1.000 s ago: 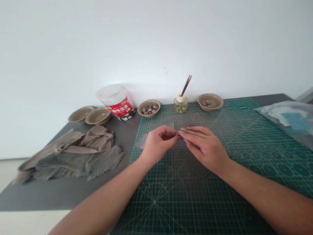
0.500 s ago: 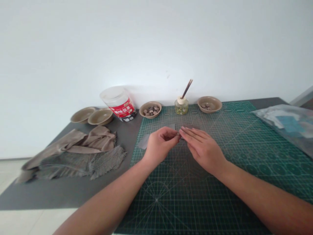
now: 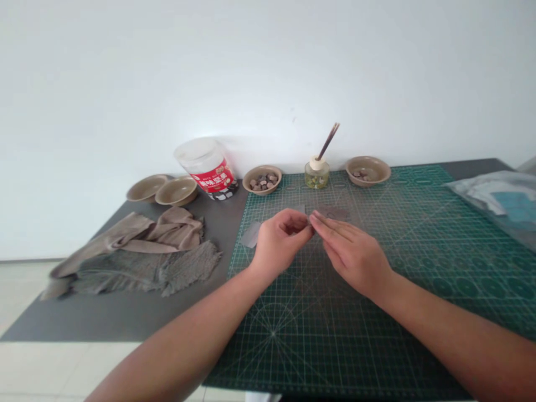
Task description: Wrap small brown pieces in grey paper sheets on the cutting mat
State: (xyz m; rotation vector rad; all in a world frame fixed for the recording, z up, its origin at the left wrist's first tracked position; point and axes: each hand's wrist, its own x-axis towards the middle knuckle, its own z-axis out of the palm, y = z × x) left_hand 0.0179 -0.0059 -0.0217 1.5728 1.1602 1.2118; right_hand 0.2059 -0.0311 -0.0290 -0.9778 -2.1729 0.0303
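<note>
Above the cutting mat [image 3: 318,335], my left hand [image 3: 281,240] is closed in a pinch of thumb and forefinger. My right hand [image 3: 355,251] meets it at the fingertips, its fingers pressed together and reaching to the left. Whatever lies between the fingertips is too small and too hidden to make out. To the left of my left hand, a small clear plastic piece [image 3: 251,234] lies on the mat. Behind my right fingers is a brownish, see-through patch [image 3: 335,213] that I cannot identify.
Along the wall stand a bowl of stones [image 3: 262,180], a reed diffuser [image 3: 317,173], another bowl with a few stones [image 3: 368,171], a plastic jar [image 3: 207,167] and two bowls [image 3: 176,191]. A crumpled cloth [image 3: 134,251] lies left; a plastic bag [image 3: 498,198] lies right.
The whole view has shifted slightly, with things on the table sitting a little higher and further right. Both hands stay together at the fingertips, in nearly the same pose.
</note>
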